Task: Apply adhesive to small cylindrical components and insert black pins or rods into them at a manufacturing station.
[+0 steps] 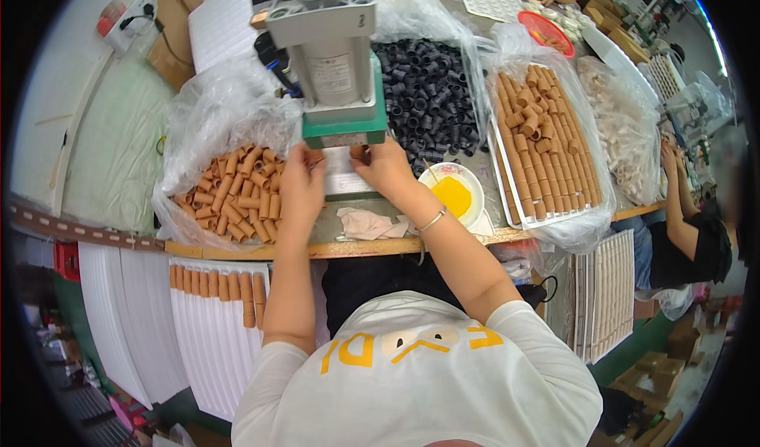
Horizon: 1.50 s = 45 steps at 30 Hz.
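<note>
Brown tube (359, 153), one, sits in the right hand (386, 167)

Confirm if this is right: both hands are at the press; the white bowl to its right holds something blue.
Wrong colour: the head view shows yellow contents in the white bowl, not blue. The left hand and right hand are at the press.

The machine (332, 75) stands on the surface (364, 248), with a cloth (368, 224) before it at the near edge; left of it, tubes (241, 194) lie in a bag (229, 91) near that edge; on its right, rings (431, 91) lie in another bag (412, 12), behind a bowl (477, 194); farther right, a tray (504, 174) holds more tubes (546, 158), a basket (564, 47) behind it toward the far edge
</note>
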Available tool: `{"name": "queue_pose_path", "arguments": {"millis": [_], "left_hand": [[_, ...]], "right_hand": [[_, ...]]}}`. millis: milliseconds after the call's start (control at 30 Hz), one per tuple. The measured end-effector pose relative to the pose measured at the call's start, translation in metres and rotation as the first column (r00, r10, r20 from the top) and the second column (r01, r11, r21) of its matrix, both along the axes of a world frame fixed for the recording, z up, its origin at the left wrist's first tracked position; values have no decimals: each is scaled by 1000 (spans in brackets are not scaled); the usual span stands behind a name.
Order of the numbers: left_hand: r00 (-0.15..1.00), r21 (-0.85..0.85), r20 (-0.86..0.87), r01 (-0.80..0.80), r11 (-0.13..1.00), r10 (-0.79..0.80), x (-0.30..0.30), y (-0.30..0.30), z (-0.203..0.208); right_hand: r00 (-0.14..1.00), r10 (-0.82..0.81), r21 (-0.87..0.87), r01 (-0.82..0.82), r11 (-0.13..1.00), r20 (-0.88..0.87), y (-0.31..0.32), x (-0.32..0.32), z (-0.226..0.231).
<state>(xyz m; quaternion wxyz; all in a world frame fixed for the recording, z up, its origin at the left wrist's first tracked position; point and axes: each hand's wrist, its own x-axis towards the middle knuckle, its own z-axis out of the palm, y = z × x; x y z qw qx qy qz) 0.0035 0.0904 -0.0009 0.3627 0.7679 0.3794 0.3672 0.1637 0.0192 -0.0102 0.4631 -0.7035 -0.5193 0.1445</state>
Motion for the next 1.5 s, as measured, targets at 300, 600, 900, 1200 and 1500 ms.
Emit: {"name": "queue_pose_path", "arguments": {"millis": [300, 600, 900, 1200, 1500], "left_hand": [[811, -566, 443, 583, 582, -382, -52, -51, 21], [740, -478, 526, 665, 573, -420, 20, -119, 8], [955, 383, -96, 295, 876, -279, 31, -131, 18], [819, 388, -482, -118, 914, 311, -119, -56, -3], [572, 172, -801, -67, 983, 179, -63, -88, 60]], "right_hand": [[991, 73, -44, -79, 996, -115, -90, 20, 31], [961, 200, 122, -179, 976, -192, -161, 8, 42], [1000, -25, 119, 26, 993, -15, -157, 18, 44], [855, -59, -174, 172, 970, 515, -118, 144, -16], [833, -106, -199, 250, 948, 543, -111, 149, -25]]}}
